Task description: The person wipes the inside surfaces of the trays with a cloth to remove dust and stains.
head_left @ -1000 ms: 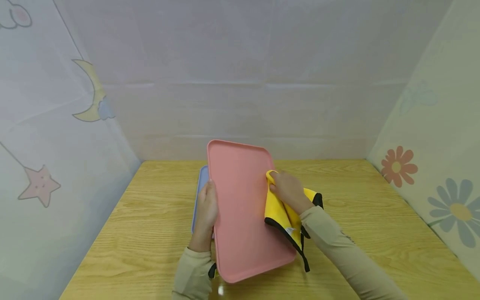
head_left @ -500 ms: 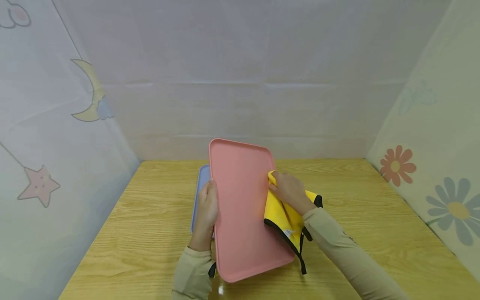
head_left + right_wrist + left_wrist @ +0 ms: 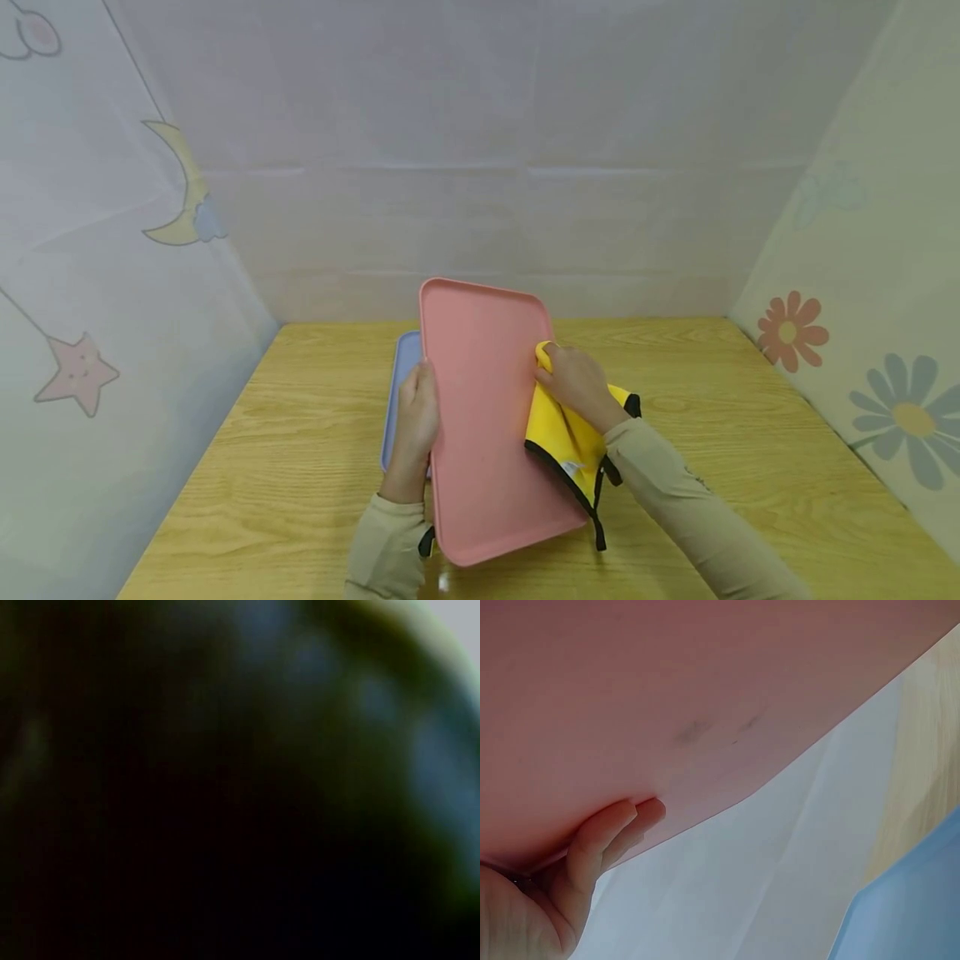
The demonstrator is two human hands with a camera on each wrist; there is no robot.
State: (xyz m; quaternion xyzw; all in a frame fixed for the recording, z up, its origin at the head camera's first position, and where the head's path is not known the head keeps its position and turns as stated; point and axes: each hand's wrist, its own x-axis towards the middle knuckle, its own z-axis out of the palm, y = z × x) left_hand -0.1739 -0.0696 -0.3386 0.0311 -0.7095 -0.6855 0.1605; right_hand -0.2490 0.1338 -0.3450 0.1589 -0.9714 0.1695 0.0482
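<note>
The left hand (image 3: 415, 417) gripped the left rim of the pink tray (image 3: 480, 467), with its fingers (image 3: 600, 836) bent behind the rim, close together, against the underside. The tray was tilted and extended rightward from these fingers to the right hand (image 3: 579, 385). Grey marks (image 3: 694, 733) showed on the underside, just beyond the left fingertips. The right fingers were curled and pinched the yellow cloth (image 3: 551, 421) near the tray's right rim (the right wrist view was too dark and blurred to show the grip). Below the right fingers, the cloth hung in front of the tray, its black edging and one strap lowermost. The blue tray (image 3: 398, 400) lay on the table (image 3: 300, 467), behind the left fingers and partly hidden.
</note>
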